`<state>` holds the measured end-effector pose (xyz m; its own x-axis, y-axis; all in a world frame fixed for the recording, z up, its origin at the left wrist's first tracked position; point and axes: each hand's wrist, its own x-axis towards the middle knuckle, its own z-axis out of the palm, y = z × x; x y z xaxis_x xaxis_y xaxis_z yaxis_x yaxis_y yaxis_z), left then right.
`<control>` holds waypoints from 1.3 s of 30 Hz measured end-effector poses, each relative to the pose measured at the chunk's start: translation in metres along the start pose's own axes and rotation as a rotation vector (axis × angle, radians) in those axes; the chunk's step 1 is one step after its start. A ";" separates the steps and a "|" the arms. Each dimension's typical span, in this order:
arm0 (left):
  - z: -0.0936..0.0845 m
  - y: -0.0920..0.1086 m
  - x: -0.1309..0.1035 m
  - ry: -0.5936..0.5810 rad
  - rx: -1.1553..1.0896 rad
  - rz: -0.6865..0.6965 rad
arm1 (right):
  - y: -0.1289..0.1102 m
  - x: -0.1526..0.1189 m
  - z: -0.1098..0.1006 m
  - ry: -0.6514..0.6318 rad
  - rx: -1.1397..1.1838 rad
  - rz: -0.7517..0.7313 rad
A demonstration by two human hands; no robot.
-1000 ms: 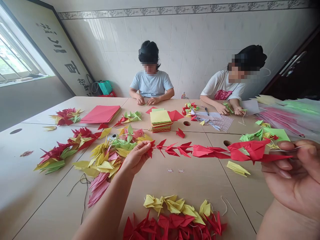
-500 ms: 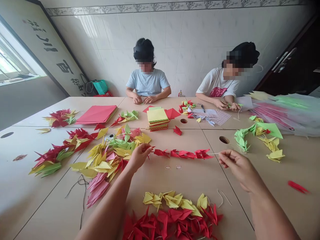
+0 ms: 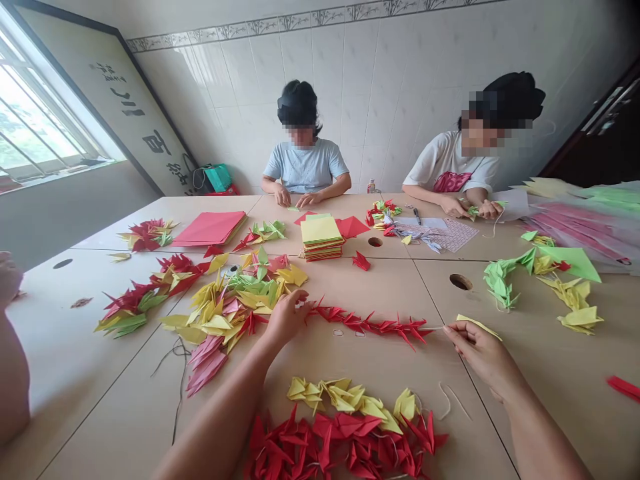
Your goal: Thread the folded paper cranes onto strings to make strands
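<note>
The red strand point(image 3: 370, 322) is stretching over the table point(image 3: 395, 283). The left hand point(image 3: 289, 320) is pinching its left end; the right hand point(image 3: 473, 339) is gripping the string point(image 3: 434, 328) at its right end. Yellow cranes point(image 3: 345, 398) and red cranes point(image 3: 320, 443) are lying nearer than the strand, a mixed pile point(image 3: 219, 321) to its left. Beyond it, a paper stack point(image 3: 321, 232) is standing and a person in blue point(image 3: 306, 168) is sitting.

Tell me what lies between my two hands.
The head view shows a string of folded red paper birds, then pale thread at the right hand.
</note>
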<state>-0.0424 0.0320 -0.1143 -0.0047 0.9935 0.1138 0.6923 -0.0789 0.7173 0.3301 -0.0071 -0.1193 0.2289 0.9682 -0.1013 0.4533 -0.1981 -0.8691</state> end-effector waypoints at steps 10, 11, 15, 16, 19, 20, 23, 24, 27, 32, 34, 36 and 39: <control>-0.010 0.008 -0.002 -0.104 0.197 0.195 | 0.015 0.004 0.003 0.024 -0.160 -0.135; -0.010 0.009 -0.004 -0.098 0.225 0.231 | 0.018 0.006 0.004 0.016 -0.171 -0.147; -0.008 0.009 -0.011 -0.133 0.366 0.447 | 0.021 0.009 0.005 -0.007 -0.194 -0.162; -0.006 0.007 -0.012 -0.148 0.393 0.477 | 0.020 0.009 0.006 -0.017 -0.197 -0.164; -0.002 0.001 -0.014 -0.150 0.448 0.493 | 0.017 0.009 0.006 -0.036 -0.203 -0.174; -0.002 0.001 -0.014 -0.140 0.457 0.490 | 0.016 0.009 0.006 -0.040 -0.207 -0.174; 0.000 0.007 -0.016 -0.134 0.478 0.516 | 0.017 0.009 0.007 -0.047 -0.213 -0.165; 0.001 0.011 -0.016 -0.146 0.486 0.539 | 0.018 0.010 0.007 -0.050 -0.215 -0.164; 0.005 0.022 -0.017 -0.214 0.519 0.624 | 0.020 0.010 0.008 -0.069 -0.215 -0.177; 0.009 0.025 -0.014 -0.245 0.559 0.654 | 0.021 0.009 0.008 -0.070 -0.237 -0.182; 0.010 0.026 -0.014 -0.228 0.557 0.646 | 0.022 0.009 0.008 -0.066 -0.244 -0.188; 0.011 0.029 -0.014 -0.219 0.545 0.652 | 0.023 0.009 0.008 -0.059 -0.245 -0.202; 0.016 0.038 -0.013 -0.226 0.523 0.675 | 0.024 0.010 0.010 -0.056 -0.238 -0.223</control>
<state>-0.0046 0.0170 -0.0999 0.6290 0.7454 0.2208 0.7375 -0.6620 0.1339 0.3351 -0.0006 -0.1460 0.0563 0.9973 0.0468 0.6774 -0.0037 -0.7356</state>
